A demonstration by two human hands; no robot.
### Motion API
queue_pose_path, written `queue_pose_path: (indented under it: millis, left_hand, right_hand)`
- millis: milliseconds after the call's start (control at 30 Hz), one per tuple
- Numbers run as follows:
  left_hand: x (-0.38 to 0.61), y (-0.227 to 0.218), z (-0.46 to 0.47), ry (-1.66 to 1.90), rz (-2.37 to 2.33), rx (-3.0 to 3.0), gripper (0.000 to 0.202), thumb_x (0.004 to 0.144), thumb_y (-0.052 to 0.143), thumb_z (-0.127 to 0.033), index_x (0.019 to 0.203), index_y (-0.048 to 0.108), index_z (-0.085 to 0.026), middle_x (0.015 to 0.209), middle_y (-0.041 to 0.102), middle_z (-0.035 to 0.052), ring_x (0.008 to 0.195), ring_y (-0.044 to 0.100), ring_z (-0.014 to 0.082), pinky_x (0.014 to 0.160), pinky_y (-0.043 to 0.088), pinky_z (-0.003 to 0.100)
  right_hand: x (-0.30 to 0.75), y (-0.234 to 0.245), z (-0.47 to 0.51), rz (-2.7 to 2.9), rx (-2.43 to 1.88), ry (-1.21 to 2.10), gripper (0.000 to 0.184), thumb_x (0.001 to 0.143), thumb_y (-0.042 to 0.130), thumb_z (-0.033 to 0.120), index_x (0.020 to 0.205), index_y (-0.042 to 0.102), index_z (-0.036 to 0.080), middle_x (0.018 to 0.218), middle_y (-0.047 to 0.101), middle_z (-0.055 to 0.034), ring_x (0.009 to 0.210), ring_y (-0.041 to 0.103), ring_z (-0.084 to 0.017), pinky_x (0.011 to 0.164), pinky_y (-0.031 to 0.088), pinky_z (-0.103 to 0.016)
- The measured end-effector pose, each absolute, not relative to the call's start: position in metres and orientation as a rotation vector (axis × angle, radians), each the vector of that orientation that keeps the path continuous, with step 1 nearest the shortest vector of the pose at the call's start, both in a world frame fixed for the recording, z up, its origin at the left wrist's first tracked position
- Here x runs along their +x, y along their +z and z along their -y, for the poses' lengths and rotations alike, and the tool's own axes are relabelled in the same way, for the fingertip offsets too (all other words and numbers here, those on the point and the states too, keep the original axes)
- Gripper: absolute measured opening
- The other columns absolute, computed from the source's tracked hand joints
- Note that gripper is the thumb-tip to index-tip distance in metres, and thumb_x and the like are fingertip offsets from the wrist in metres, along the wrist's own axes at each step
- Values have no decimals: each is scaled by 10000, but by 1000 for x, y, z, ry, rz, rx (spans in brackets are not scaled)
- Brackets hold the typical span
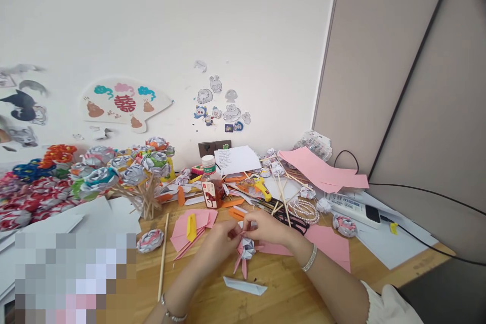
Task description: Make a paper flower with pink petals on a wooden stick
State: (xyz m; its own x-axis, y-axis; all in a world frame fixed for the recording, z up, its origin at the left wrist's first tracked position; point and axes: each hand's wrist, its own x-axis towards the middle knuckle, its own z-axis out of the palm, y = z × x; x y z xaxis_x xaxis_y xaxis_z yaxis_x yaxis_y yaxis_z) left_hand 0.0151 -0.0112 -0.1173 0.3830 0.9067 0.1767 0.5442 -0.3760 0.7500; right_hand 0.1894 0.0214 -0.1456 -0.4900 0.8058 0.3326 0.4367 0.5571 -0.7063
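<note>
Lower centre of frame: left hand [227, 239], right hand [265, 227] pinching white-and-pink paper flower [248, 249]; looks like petal-fixing, next move calls for steady fingertip pressure.

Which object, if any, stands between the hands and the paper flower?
Nothing visible does: the left hand and right hand both touch the paper flower. The folded white strip lies nearer the person, not between.

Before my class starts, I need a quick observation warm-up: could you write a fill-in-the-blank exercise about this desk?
The left hand and the ____ hand meet at a folded paper piece.
Left of them, a yellow paper strip lies on ____ sheets.
The bottle has a ____ cap.

Missing words: right; pink; white.
</note>
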Motion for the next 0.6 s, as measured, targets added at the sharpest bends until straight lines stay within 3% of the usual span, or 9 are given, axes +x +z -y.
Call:
queue_pose_path:
  millis: [200, 433, 600]
  left_hand:
    - [2, -113, 0, 791, -1015, 1548, 390, 722, 554, -542, 836, 592, -171, 677, 630, 4, 648, 595, 161, 611, 476, 279]
    - [1, -119, -3, 768, -962, 1539, 453, 638, 626, -602, 684, 515, -165, 609, 499, -55, 564, 466, 98, 531, 388, 216]
    - [-2, -119, -7, 803, -1032, 1611, 461, 649, 598, -617, 663, 484, -171, 608, 442, -67, 562, 415, 92, 534, 353, 213]
  right_hand:
    - [187, -136, -15, 1983, -941, 758, 77, 686, 655, 112, 694, 669, 187, 721, 660, 21, 686, 598, -133, 628, 425, -215]
    - [185, -140, -17, 1943, -842, 695, 12, 714, 700, 200, 706, 706, 206, 728, 644, 5, 711, 601, -141, 675, 443, -239]
    - [191, -135, -19, 2051, -627, 580, 135, 785, 656, 322, 744, 715, 207, 706, 650, -22, 738, 577, -155, 695, 433, -265]
